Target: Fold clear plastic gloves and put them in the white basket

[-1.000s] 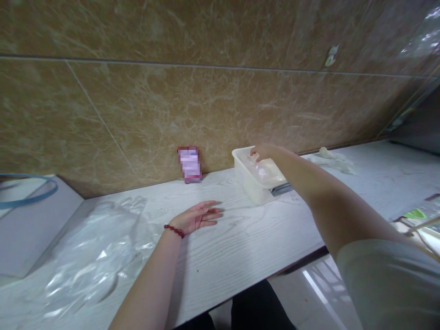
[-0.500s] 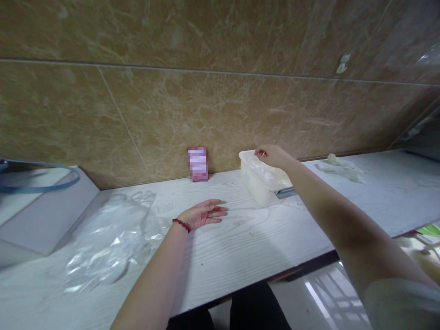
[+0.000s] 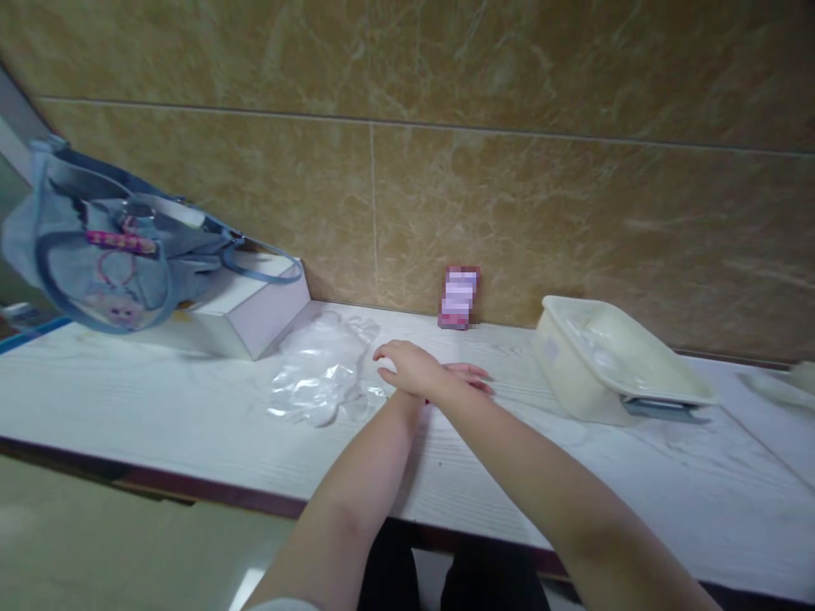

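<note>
My right hand (image 3: 408,368) crosses over my left wrist. Its fingers and thumb are parted and curved, pointing left, with no object visible between them. A crumpled pile of thin clear plastic (image 3: 322,369) lies on the white counter (image 3: 210,407) just beyond those fingertips. My left hand (image 3: 469,375) is partly hidden behind the right one. Its visible fingers stretch to the right above the counter and hold nothing. Farther right stands a cream plastic box (image 3: 573,373) with a grey latch; neither hand touches it.
A phone (image 3: 458,297) with a blurred screen leans against the brown tiled wall (image 3: 560,212). At the left, a blue denim bag (image 3: 184,263) rests on a white box (image 3: 267,314). Pale crumpled material (image 3: 780,390) lies at the right edge.
My right hand has left the cream box and swung left across my left wrist. The view has turned left, bringing in the whole blue bag. My left hand remains outstretched.
</note>
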Demonstrator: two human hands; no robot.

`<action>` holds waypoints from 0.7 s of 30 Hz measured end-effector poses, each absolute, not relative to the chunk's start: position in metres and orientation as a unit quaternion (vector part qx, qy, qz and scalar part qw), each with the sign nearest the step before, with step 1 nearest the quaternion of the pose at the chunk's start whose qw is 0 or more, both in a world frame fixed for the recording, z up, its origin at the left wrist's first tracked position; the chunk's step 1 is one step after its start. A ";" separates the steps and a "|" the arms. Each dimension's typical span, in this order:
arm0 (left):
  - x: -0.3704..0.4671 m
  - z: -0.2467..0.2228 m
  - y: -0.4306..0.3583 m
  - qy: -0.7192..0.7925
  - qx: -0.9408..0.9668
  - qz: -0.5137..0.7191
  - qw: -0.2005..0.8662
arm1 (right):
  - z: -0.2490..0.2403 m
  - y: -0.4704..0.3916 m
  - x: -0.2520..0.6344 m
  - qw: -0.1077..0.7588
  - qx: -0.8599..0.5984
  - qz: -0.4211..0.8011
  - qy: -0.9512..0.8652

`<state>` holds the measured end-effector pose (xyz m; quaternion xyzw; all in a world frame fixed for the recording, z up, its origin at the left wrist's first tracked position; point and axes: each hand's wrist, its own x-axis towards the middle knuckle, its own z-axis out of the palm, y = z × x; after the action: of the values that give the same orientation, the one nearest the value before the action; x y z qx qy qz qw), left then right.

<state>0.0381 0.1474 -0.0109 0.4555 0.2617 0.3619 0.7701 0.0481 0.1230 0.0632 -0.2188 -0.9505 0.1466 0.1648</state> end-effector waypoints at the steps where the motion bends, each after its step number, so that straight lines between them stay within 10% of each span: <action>1: 0.038 -0.011 0.150 0.236 0.444 0.322 0.802 | 0.058 0.121 0.036 0.150 -0.215 0.137 -0.955; 21: 0.027 -0.001 0.149 0.183 0.364 0.284 0.868 | 0.036 0.126 -0.024 0.071 -0.217 0.045 -0.973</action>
<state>0.0267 0.1489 -0.0014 0.3640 0.1828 0.2837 0.8681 -0.0236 0.1256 0.0362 -0.2169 -0.9726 0.0451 0.0712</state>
